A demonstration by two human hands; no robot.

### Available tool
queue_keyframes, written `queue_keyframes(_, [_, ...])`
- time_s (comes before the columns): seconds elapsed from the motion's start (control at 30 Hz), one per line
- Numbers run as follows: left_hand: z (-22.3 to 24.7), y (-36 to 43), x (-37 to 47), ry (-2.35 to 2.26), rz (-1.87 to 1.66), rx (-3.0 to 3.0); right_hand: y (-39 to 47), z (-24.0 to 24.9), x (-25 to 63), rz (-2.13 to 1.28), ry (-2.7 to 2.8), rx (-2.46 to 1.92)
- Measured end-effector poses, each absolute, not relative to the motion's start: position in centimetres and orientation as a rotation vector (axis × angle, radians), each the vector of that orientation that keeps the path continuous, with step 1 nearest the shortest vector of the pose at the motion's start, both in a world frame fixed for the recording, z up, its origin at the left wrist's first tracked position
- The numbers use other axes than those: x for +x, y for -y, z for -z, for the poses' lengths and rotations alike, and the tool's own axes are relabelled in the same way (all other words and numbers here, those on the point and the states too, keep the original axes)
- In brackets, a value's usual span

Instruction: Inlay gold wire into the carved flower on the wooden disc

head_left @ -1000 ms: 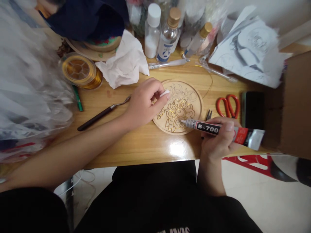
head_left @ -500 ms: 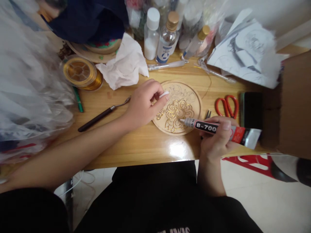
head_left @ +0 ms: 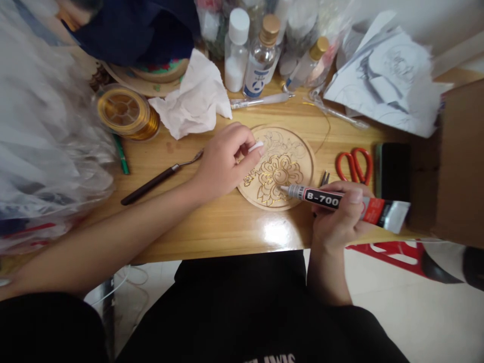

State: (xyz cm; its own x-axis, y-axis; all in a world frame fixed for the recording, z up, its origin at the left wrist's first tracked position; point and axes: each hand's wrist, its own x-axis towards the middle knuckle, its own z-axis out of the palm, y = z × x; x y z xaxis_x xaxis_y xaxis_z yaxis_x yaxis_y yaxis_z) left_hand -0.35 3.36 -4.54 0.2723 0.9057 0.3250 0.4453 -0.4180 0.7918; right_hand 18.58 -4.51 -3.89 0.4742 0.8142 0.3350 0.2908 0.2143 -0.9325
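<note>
B-700 tube (head_left: pixel 323 198) held above a round wooden plaque (head_left: pixel 308 162)

The person's right hand (head_left: pixel 342 214) is closed around the tube, which has its nozzle (head_left: pixel 290 190) directed to the left. This nozzle is over the near part of the gold flower outline (head_left: pixel 280 175) on the plaque; whether it touches the surface, I cannot tell. The plaque lies on the wooden table (head_left: pixel 212 232), between the two hands. At its left side, the left hand (head_left: pixel 227 161) pinches a small white piece (head_left: pixel 255 146) between thumb and finger.

Just beyond the tube are the metal tips (head_left: pixel 325 178) of a tool, then red-handled scissors (head_left: pixel 354 165), a dark phone (head_left: pixel 394 171) and, at the right end, a cardboard box (head_left: pixel 461 166). Left of the left hand lies a dark-handled spatula (head_left: pixel 151 184). Farther away are a spool of golden wire (head_left: pixel 145 121), a crumpled tissue (head_left: pixel 192 101) and a pen (head_left: pixel 260 101). Behind the pen stand a white-capped bottle (head_left: pixel 235 65) and a gold-capped bottle (head_left: pixel 259 68).
</note>
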Motion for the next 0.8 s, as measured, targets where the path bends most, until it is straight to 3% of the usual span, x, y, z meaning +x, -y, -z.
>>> queue_keyframes(0.5, [4.6, -3.4, -0.4, -1.192, -1.056, 1.989, 4.5, 3.5, 18.7, -0.477, 0.978, -1.411])
queue_keyframes(0.8, [4.9, -3.5, -0.4, -1.188, -1.124, 2.027, 3.2, 3.5, 20.3, -0.776, 0.641, -1.243])
